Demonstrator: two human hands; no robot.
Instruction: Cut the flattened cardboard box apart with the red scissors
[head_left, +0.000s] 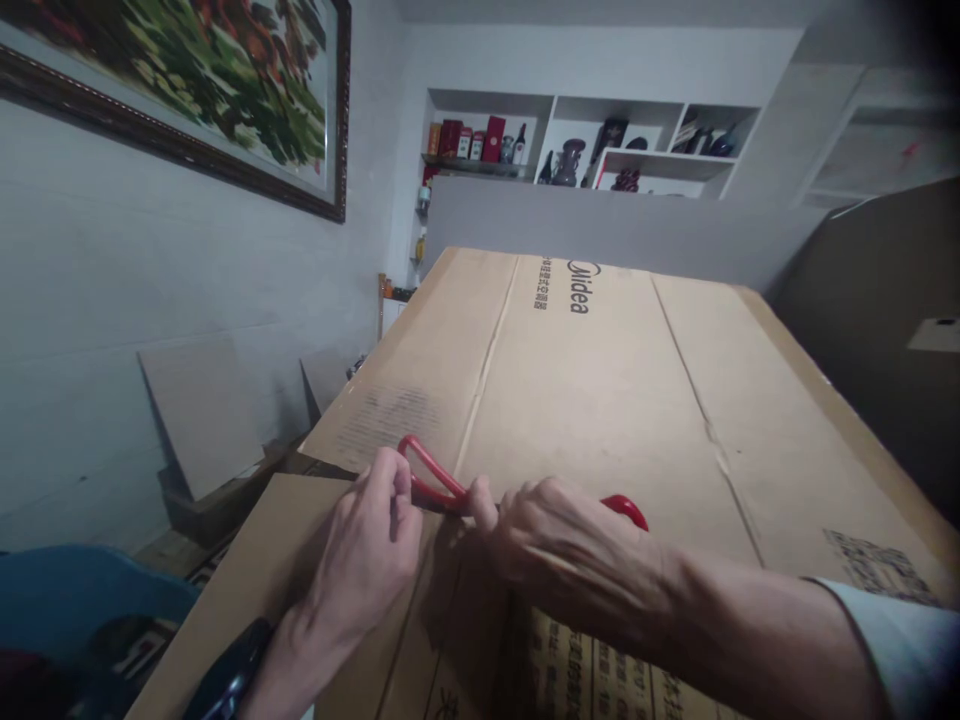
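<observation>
A pair of red-handled scissors [431, 468] lies across the cardboard, spread wide, with one red loop at the left and another bit of red handle showing past my right hand. My right hand [559, 535] is closed around the middle of the scissors, hiding most of the blades. At the left loop, the fingers of my left hand [375, 540] are pinched together on the scissors. Beneath both hands is a large printed cardboard sheet [592, 390], with a fold or edge running under the scissors. A dark band sits on my left wrist.
To the left, a blue rounded object [90, 590] stands low beside the cardboard. Flat panels [199, 415] lean against the left wall under a framed picture [225, 90]. Wall shelves [555, 140] with bottles and boxes are at the back; a large dark object [885, 290] rises at right.
</observation>
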